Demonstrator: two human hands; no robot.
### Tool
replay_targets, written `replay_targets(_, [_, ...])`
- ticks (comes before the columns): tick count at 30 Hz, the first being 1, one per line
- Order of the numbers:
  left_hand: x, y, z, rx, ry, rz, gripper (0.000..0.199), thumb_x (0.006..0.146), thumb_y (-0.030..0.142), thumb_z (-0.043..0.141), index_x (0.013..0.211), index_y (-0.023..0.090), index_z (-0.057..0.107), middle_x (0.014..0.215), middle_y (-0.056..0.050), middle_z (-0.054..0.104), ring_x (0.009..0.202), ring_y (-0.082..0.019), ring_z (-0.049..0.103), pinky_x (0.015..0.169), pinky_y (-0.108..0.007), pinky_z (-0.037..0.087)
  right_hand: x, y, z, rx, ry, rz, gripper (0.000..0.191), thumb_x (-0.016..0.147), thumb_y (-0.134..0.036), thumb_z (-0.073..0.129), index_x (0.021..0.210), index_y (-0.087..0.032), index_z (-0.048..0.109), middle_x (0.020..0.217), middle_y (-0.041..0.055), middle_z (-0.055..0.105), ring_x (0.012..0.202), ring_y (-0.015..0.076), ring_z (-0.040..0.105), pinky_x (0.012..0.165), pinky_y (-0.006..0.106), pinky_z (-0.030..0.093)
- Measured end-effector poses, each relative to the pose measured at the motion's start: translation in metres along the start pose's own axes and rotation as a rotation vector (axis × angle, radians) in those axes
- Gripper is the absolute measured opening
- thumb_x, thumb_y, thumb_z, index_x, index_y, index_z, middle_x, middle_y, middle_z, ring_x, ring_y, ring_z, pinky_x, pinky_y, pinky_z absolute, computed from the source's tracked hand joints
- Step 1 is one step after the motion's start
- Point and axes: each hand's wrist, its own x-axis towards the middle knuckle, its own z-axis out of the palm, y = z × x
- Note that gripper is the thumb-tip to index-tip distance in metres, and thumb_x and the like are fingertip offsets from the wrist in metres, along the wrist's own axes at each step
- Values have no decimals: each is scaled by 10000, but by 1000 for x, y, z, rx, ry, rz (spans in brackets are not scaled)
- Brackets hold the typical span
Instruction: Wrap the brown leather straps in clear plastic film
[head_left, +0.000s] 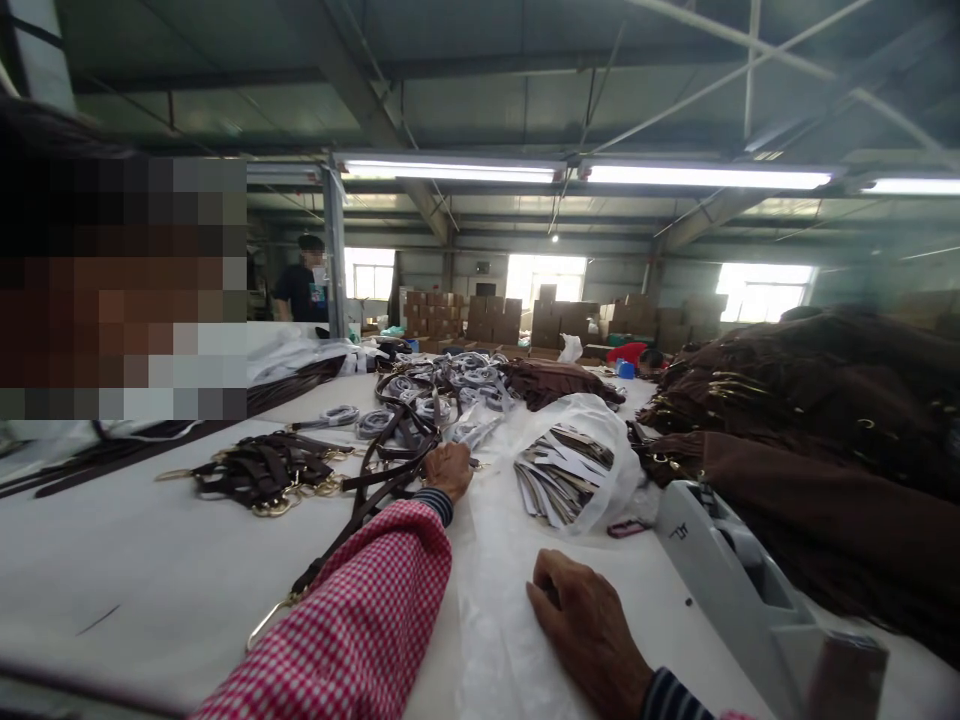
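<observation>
My left hand [450, 470] is closed on a dark brown strap [390, 478], at the near edge of a tangle of straps. A small metal end sticks out just right of its knuckles. Below my left sleeve, the strap runs to a gold-coloured clip [268, 622]. My right hand [585, 618] hovers over or rests on white plastic film [491, 640]; I cannot tell which. Its fingers are loosely bent, the thumb apart, and nothing shows in them. Left of my left hand lies a pile of dark straps with gold-coloured hardware [262, 470].
A clear plastic bag [611, 440] of thin strips stands ahead. To its right are a grey tape dispenser [739, 590] and a large heap of brown fabric pieces [817, 480]. Coiled grey-wrapped straps [476, 372] lie farther back. A person [90, 290] is close on the left.
</observation>
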Motion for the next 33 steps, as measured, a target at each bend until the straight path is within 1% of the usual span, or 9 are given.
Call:
replay_targets(4, [31,1,11,-98,26,4,352,988,338,656,1302,181,632,1388,-116,611,1257,-292,600,1058,-539,513,0,3,0,-10,-22,-28,112,929,-168,529,834,-200,579,839,25,693,761,189,636,683,299,329])
replay_targets(8, [60,-11,27,-253,-9,-110,331,980,335,670,1267,172,646,1341,-112,635,1201,-278,630,1019,-518,542,3,9,6,-41,-10,-57,104,908,-159,538,833,-211,588,818,13,698,716,179,635,653,302,318])
replay_targets(14, [79,-21,36,-673,-6,-246,316,977,335,676,1247,172,650,1286,-102,655,1125,-257,660,951,-469,580,8,17,21,-98,40,-68,103,866,-139,564,807,-222,581,757,-13,687,647,160,628,615,296,308])
replay_targets(18, [83,-8,13,-1053,35,-254,307,985,344,666,1225,152,650,1211,-94,678,1025,-227,685,875,-427,606,9,19,24,-117,62,-94,107,863,-135,569,806,-225,573,777,-11,698,648,158,635,615,294,312])
replay_targets(23, [85,27,-56,-1482,118,-222,270,1006,358,634,1170,143,644,1043,-55,687,813,-156,673,699,-310,600,6,14,13,-92,27,-105,104,895,-158,545,819,-220,577,804,6,701,690,169,641,636,294,324])
replay_targets(26, [55,56,-95,-1623,77,-183,221,1018,358,609,1044,139,628,829,12,620,573,-80,535,503,-202,469,3,9,8,-31,13,-85,107,908,-184,526,824,-215,585,818,17,698,736,182,637,679,299,347])
replay_targets(28, [16,77,-108,-1679,-5,-129,192,1022,308,573,903,157,563,666,65,515,436,-47,363,404,-168,294,3,9,7,34,23,-66,128,918,-209,497,841,-218,599,820,22,693,769,196,635,708,310,360])
replay_targets(31, [-66,105,-112,-1731,-128,-14,230,972,302,594,812,204,462,567,85,457,391,-43,288,393,-170,177,7,12,4,296,46,-20,177,924,-297,470,909,-229,633,763,13,668,774,214,622,733,324,387])
replay_targets(33, [-123,117,-106,-1726,-206,48,274,905,370,681,805,204,487,534,83,448,390,-46,292,395,-179,157,11,16,-5,720,21,93,212,896,-398,533,941,-222,640,717,3,650,674,201,583,660,311,395])
